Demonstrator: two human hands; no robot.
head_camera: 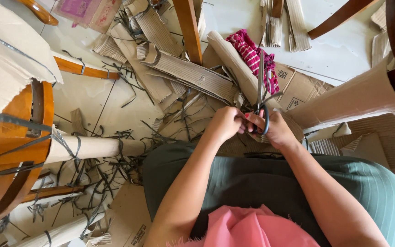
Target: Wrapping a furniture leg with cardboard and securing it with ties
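Observation:
My right hand (277, 130) grips a pair of scissors (260, 89) by the black handle loops, blades pointing away from me over a rolled cardboard tube (234, 59). Next to it, my left hand (225, 123) has its fingers closed, meeting the right hand at the handles; what it pinches is hidden. Both hands hover above my knees, which are covered by a green skirt (261, 183). A red striped cloth (252, 55) lies just beyond the scissors on the cardboard.
Torn corrugated cardboard (184, 73) and black plastic strapping (110, 160) litter the tiled floor. Wooden chair parts wrapped in paper (19, 137) stand at left, and a paper-wrapped chair leg (357, 98) at right. Another wooden leg (189, 27) rises ahead.

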